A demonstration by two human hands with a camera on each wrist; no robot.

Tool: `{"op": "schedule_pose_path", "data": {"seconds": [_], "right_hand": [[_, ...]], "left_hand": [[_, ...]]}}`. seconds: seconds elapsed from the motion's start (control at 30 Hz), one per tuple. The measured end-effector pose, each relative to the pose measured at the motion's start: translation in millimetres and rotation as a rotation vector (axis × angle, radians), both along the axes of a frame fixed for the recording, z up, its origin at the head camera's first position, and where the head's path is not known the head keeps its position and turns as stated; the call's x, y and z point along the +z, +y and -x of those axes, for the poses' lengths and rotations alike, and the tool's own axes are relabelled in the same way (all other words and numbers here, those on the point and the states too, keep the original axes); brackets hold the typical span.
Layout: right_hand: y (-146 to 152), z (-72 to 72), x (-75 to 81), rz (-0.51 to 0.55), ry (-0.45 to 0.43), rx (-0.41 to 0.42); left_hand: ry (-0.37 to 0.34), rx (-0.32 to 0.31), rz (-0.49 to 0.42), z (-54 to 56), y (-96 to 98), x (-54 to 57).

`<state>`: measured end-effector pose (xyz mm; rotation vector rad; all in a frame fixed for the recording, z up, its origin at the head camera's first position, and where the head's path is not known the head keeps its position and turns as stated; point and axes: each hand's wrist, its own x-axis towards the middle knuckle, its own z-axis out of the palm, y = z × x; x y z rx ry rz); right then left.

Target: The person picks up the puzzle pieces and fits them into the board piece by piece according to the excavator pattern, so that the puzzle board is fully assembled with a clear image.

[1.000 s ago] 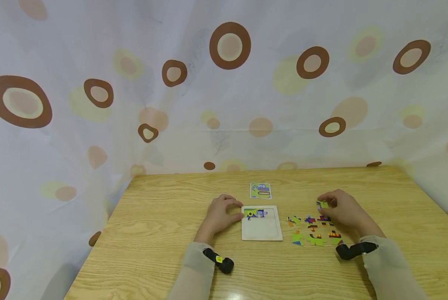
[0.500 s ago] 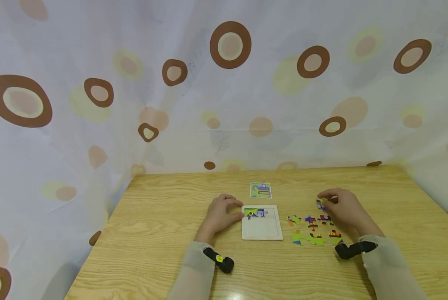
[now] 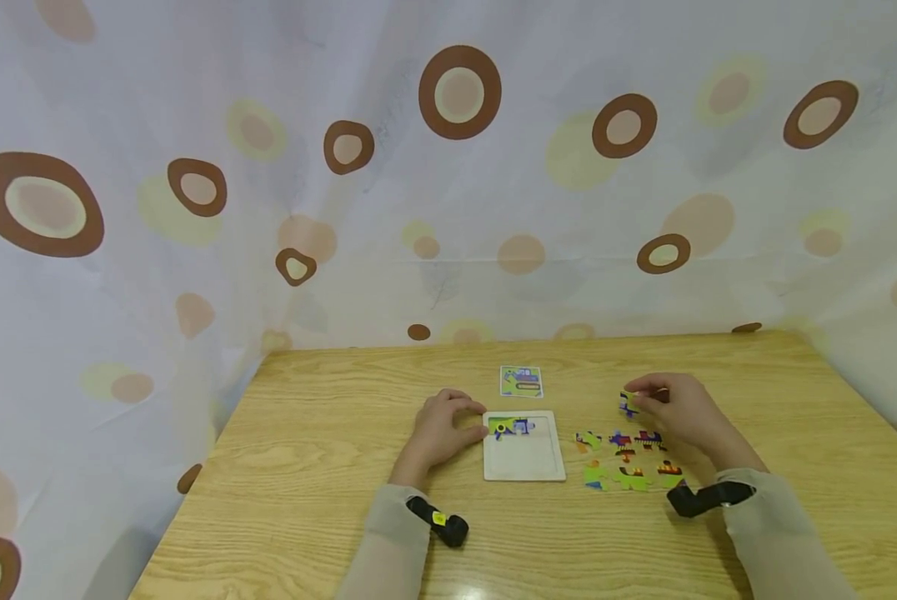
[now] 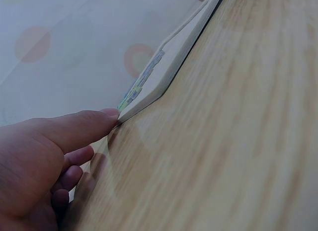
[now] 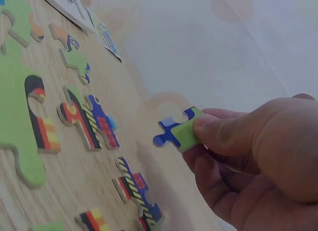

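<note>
My right hand (image 3: pixel 684 410) pinches a green and blue puzzle piece (image 5: pixel 179 131) between thumb and fingers, raised off the table. Below it, several loose puzzle pieces (image 3: pixel 633 479) lie spread on the wood, green, red, yellow and blue. The left hand (image 3: pixel 441 429) rests beside a white puzzle tray (image 3: pixel 523 467), its thumb touching the left edge and a finger at the far left corner. Joined pieces (image 3: pixel 510 427) sit in the tray's far left part. In the left wrist view, the thumb (image 4: pixel 89 129) meets the tray's corner, with the other fingers loosely bent below.
A small picture card (image 3: pixel 521 382) lies behind the tray on the wooden table (image 3: pixel 328 467). A patterned curtain (image 3: pixel 493 192) hangs along the table's far side and both flanks. Each wrist wears a black camera mount (image 3: pixel 448 527).
My right hand has lifted the green and blue piece and shifted slightly left with it, turning the piece along the way. The left hand and the tray stay put.
</note>
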<state>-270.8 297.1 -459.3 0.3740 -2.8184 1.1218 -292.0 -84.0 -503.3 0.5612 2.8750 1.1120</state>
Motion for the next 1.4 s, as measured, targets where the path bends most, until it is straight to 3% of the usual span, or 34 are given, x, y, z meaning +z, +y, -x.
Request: {"op": "schedule_pose_path", "data": {"seconds": [0.43,0.73,1.17,1.4], "right_hand": [[-27.4,1.7,9.1,0.088,-0.05,0.101],[-53.6,5.5,16.0,0.109,-0.036,0.163],[-88.7,16.6,10.4,0.113,-0.045,0.182],[-99.8,14.7,6.8,0.15,-0.076,0.192]], "left_hand": [[0.02,-0.009,0.0,0.1,-1.4,5.3],[0.014,-0.013,-0.002,-0.8,-1.3,6.8],[0.012,-0.015,-0.02,-1.9,-1.7,6.2],[-0.003,-0.012,-0.007,-1.9,-0.7,5.6]]}}
